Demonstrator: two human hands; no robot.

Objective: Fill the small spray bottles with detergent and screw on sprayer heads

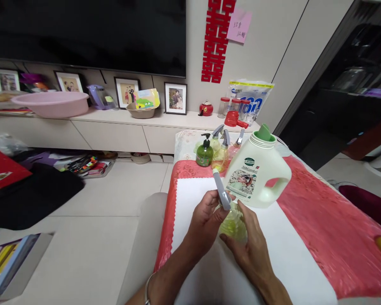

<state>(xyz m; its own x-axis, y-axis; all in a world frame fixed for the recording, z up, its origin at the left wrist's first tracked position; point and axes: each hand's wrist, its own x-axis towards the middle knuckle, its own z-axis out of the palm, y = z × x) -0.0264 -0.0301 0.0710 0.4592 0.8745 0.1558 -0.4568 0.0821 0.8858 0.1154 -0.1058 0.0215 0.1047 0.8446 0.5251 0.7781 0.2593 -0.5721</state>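
Over the white mat [190, 199] I hold a see-through yellow-green spray bottle [234, 224] with a grey trigger head [221, 190]. My left hand [206, 218] is closed around the trigger head at the bottle's neck. My right hand [252, 241] grips the ribbed body from the right side. Just beyond stands a large pale-green detergent jug [257, 169], with a green cap [264, 132] tilted in its mouth. Behind my left hand are a green pump bottle [205, 153] and several more spray bottles with grey heads, among them a yellow one [220, 156].
Red covering [324, 216] spreads over the table around the mat. A low cabinet [114, 131] along the wall bears framed photos, a pink basin [53, 103], jars with red lids and a white bag [250, 97]. Boxes and bags lie on the floor at left.
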